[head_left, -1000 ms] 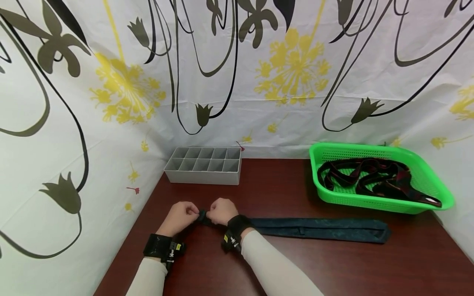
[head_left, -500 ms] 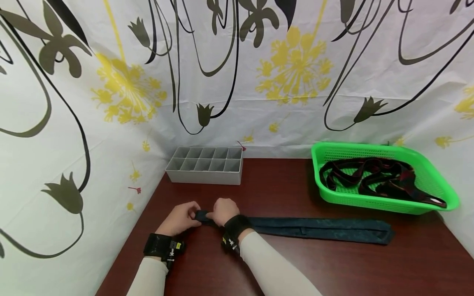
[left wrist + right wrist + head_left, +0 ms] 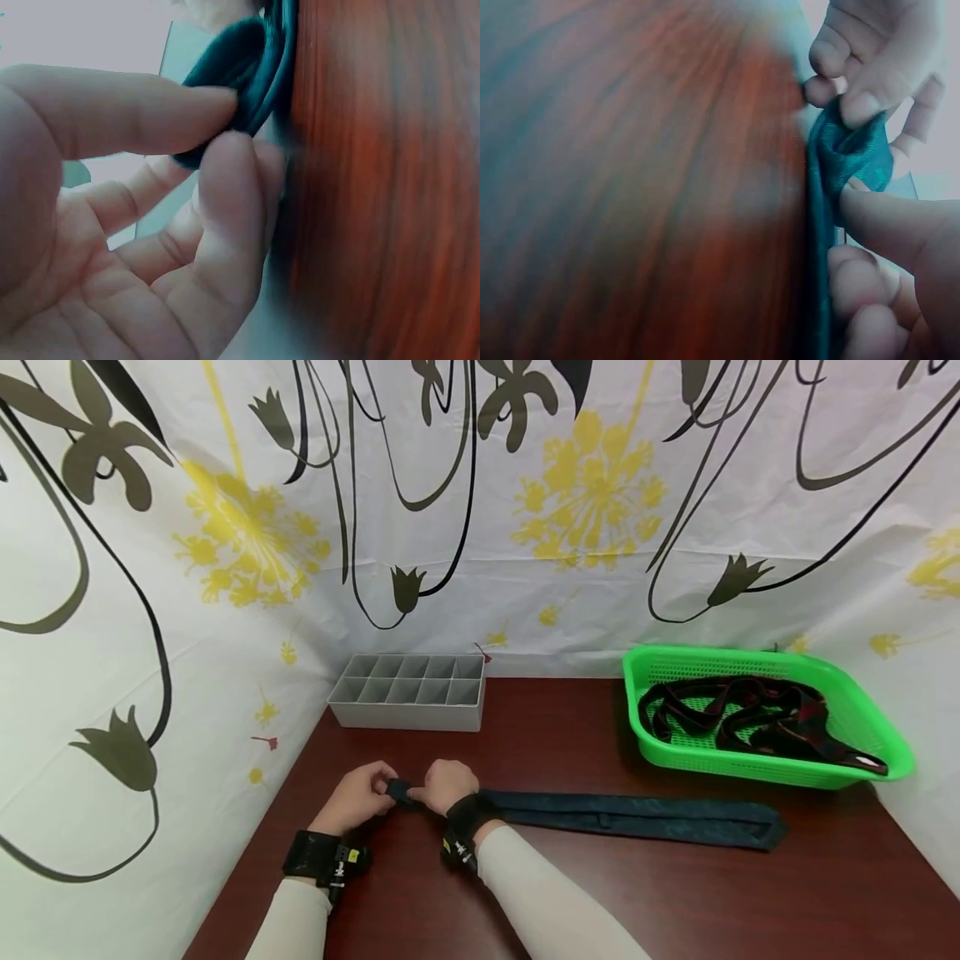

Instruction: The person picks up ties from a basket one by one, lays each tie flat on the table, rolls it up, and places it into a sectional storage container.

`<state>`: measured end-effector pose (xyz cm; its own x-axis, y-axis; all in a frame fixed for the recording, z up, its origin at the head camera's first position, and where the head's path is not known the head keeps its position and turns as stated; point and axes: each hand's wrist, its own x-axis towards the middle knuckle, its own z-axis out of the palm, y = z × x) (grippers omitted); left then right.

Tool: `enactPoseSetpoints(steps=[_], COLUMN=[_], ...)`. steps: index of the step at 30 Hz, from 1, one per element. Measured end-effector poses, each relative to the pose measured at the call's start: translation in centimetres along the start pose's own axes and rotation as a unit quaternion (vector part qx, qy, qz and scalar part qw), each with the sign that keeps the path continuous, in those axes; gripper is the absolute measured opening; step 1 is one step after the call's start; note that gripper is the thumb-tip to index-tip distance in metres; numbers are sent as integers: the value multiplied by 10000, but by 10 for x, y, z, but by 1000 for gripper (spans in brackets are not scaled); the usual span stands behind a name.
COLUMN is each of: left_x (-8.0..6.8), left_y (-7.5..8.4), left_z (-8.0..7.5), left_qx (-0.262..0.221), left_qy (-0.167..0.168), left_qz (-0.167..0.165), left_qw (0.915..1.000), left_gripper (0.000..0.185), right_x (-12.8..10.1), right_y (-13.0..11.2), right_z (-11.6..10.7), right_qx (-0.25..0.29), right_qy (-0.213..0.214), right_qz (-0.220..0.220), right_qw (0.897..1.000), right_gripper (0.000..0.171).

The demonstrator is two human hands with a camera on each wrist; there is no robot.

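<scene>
A dark teal necktie (image 3: 637, 817) lies doubled lengthwise across the table, its left end curled over into a small roll. In the left wrist view, my left hand (image 3: 356, 797) pinches this rolled end (image 3: 255, 67) between thumb and finger. My right hand (image 3: 447, 787) is just to the right, gripping the tie with its thumb on the roll and its other fingers curled beside the cloth. The right wrist view shows the teal roll (image 3: 862, 154) between both thumbs, standing up from the flat length of tie below.
A grey divided box (image 3: 405, 717) stands at the back left. A green plastic basket (image 3: 750, 770) at the back right holds a dark patterned strap-like cloth (image 3: 806, 722). Patterned white curtain (image 3: 450, 543) closes off the back and left of the brown table (image 3: 555, 743).
My left hand's fingers have spread around the tie's left end and closed in on it again, and more of the end now shows between the hands. My right hand stays nearly in place.
</scene>
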<state>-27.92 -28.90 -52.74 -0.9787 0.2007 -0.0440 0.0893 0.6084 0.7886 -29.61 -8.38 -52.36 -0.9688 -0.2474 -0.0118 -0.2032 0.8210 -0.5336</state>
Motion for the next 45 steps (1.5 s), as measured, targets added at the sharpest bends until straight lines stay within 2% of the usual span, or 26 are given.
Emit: enactPoseSetpoints(steps=[2,5,11,13,16,18,21,24,26,29,31,33,36,41,45], left_x=[0,2,6,6,5,5,5,5,5,5,6,7,9,10,8], left_y=[-1,-1,10,15,18,19,19,19,18,16,14,12,8,4,4], left_z=[0,3,12,14,15,14,14,15,15,15,15,16,16,15,12], left_qx=[-297,-274,616,891,1170,1192,1007,658,554,503,642,742,922,981,1156], left_qy=[37,292,1177,1366,1453,1370,965,504,326,181,95,-25,-181,-177,23], left_qz=[-167,-310,-190,-54,146,253,346,366,388,390,437,446,417,298,560], left_qw=[9994,9987,9910,9866,9823,9831,9896,9959,9972,9978,9969,9962,9947,9946,9917], left_gripper=[27,22,12,14,17,20,24,31,33,36,35,36,40,43,35], right_x=[1,3,-2,-6,-10,-10,-8,-5,-3,-1,0,1,3,5,3], right_y=[-3,-1,18,23,25,24,24,26,27,29,29,29,30,28,24], right_z=[2,3,0,-3,-9,-11,-12,-12,-11,-12,-13,-13,-10,-9,-10], right_qx=[-36,77,657,784,998,1135,1258,1273,1465,2113,2393,2452,2050,1587,1268], right_qy=[-59,-57,322,379,322,200,15,-222,-429,-800,-931,-977,-872,-682,-525], right_qz=[-111,-340,-660,-685,-808,-894,-956,-851,-704,-367,-160,-67,-142,-301,-202], right_qw=[9999,9994,9951,9938,9912,9893,9874,9880,9858,9735,9663,9645,9748,9845,9903], right_gripper=[57,59,56,52,46,44,41,39,34,22,23,27,32,32,42])
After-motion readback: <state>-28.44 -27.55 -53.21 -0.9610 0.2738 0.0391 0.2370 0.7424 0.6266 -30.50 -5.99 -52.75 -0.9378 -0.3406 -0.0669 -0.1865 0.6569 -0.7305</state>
